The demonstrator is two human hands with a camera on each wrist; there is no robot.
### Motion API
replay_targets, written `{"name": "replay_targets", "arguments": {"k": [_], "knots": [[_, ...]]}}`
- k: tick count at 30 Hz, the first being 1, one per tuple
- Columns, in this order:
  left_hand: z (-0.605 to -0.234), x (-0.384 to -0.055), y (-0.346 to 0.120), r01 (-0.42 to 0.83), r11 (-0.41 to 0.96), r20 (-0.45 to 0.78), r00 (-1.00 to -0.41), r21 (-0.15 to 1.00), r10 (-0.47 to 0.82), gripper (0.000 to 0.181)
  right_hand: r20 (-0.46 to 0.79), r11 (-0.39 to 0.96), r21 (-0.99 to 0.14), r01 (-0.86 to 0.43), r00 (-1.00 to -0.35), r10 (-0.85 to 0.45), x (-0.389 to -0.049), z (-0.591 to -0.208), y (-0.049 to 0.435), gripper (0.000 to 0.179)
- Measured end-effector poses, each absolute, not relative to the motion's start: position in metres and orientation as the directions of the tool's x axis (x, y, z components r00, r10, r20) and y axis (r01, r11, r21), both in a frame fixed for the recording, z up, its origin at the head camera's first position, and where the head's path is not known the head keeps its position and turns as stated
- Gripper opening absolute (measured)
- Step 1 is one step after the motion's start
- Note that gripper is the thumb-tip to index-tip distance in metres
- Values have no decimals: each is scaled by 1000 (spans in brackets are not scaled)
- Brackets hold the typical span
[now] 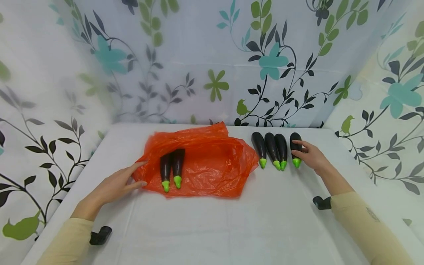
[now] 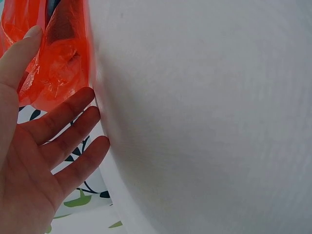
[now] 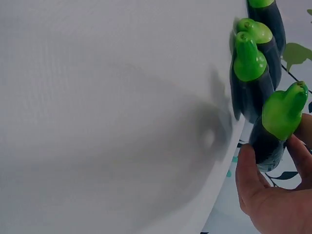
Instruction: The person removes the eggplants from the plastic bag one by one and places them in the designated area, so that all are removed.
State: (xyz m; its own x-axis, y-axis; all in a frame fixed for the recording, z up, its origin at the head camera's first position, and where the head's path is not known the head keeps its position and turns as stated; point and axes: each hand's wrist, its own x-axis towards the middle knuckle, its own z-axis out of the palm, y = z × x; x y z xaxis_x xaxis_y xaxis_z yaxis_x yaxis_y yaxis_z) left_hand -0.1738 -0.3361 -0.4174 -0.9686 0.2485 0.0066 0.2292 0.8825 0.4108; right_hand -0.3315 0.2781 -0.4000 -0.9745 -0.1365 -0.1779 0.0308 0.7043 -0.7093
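My right hand grips a dark eggplant with a bright green stem end, thumb on one side and fingers on the other. To its left, three more eggplants lie side by side on the white table. An orange-red plastic bag lies with its mouth spread toward me. Inside its left part are two eggplants, green ends toward the near edge. At the bag's left side, my left hand touches the plastic with fingers extended. The left wrist view shows its thumb against the bag.
The white table runs back to a patterned curtain with leaves and flowers, which also hangs at both sides. Black devices sit at both wrists.
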Motion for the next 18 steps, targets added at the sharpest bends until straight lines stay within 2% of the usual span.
{"name": "replay_targets", "arguments": {"k": [5, 18], "knots": [[-418, -173, -336, 221, 883, 0, -970, 415, 243, 76, -192, 747, -664, 34, -973, -126, -338, -406, 283, 62], [-417, -172, -335, 219, 883, 5, -971, 416, 238, 74, -186, 759, -651, 12, -972, -144, -348, -419, 283, 61]]}}
